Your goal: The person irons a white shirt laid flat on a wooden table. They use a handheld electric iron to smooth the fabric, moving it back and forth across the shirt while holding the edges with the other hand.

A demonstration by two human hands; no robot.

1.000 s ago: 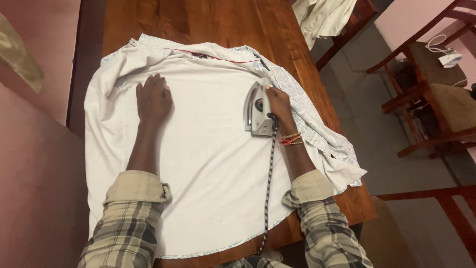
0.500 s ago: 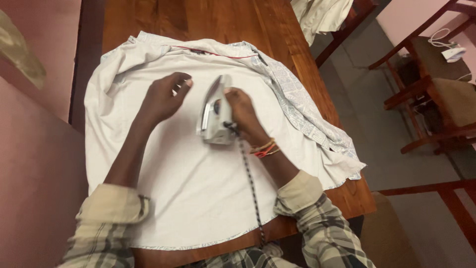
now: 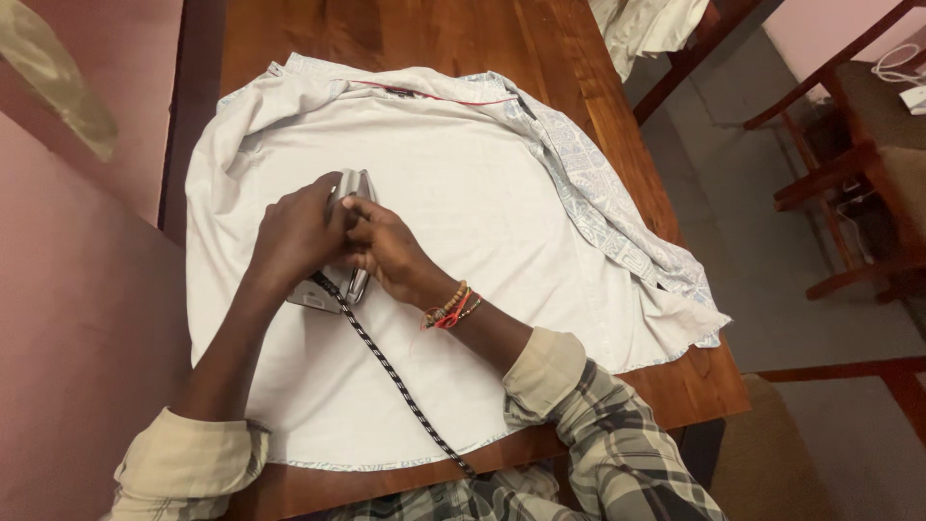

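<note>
A white shirt lies spread inside out on a wooden table, its patterned blue edge along the right side. A silver clothes iron rests on the shirt's left half, with a black-and-white braided cord running back toward me. My left hand covers the iron's left side and grips it. My right hand, with beaded and red thread bracelets on the wrist, holds the iron from the right. Both hands hide most of the iron's body.
A pink wall runs close along the left of the table. Wooden chairs stand at the right, with a white cable on one. Another pale cloth lies at the table's far right corner.
The iron has slid from the shirt's right side to its left half. My left hand, flat on the cloth before, has come onto the iron beside my right hand.
</note>
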